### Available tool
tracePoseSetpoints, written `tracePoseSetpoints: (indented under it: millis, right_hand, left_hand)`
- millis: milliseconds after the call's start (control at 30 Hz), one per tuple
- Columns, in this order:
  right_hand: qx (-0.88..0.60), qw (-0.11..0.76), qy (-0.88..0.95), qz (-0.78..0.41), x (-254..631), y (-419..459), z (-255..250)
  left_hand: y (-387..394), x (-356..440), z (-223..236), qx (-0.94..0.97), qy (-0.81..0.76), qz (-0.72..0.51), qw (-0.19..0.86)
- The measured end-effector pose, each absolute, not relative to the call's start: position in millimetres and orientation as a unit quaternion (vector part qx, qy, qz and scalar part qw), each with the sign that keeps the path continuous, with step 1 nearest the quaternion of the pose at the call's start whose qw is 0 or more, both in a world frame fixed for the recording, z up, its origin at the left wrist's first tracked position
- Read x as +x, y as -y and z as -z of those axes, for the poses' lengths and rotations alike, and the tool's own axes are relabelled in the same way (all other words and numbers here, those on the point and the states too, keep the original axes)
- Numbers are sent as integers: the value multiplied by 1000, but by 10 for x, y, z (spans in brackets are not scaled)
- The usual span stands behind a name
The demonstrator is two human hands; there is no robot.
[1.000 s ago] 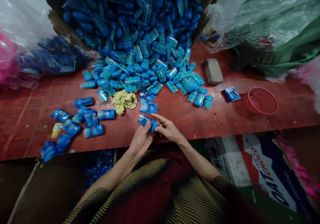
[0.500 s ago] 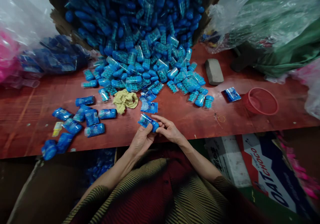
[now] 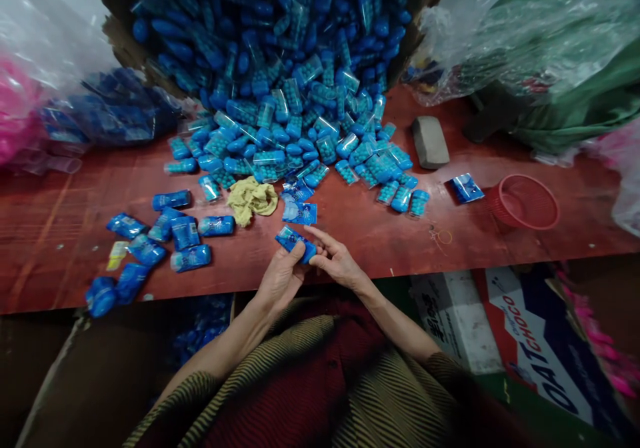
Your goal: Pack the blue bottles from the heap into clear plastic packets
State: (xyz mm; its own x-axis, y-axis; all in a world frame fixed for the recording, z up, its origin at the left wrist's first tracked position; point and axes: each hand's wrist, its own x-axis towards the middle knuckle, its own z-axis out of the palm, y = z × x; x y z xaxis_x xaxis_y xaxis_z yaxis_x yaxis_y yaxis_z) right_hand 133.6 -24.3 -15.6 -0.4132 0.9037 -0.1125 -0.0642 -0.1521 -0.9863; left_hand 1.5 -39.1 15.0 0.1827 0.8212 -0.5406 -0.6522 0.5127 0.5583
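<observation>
Between my two hands, just above the table's front edge, is a small candy bottle [image 3: 296,245] with a blue printed sleeve around it. My left hand [image 3: 283,275] is closed on it, with the thumb lying across the sleeve. My right hand [image 3: 340,261] grips the bottle's lower right end, its index finger stretched along the side. Just beyond lie flat blue sleeves [image 3: 300,213], overlapping. A crumpled yellow cloth [image 3: 251,200] rests left of them. Several sleeved bottles [image 3: 185,233] lie in a loose group on the left.
A large heap of unsleeved bottles [image 3: 280,128] spills from a torn carton at the back. A grey block [image 3: 430,143], a stack of blue sleeves [image 3: 466,188] and a red basket [image 3: 525,201] stand on the right of the red table [image 3: 360,235]. Plastic bags flank both sides.
The sleeve now covers more of the bottle; its lower right end showed more bare blue before. Both hands stay nearly in place. The whole view has shifted very slightly.
</observation>
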Motion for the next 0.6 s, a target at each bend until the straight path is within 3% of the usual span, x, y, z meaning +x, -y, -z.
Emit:
tracePoseSetpoints:
  millis: [267,600]
  right_hand:
    - [-364,383,489,-695,1370,207,136]
    - [-390,374,551,-636,1411,189,148]
  left_hand:
    - [379,-41,-174,118,-397,-451,791]
    - [390,-6,-140,140,-363,-467,794]
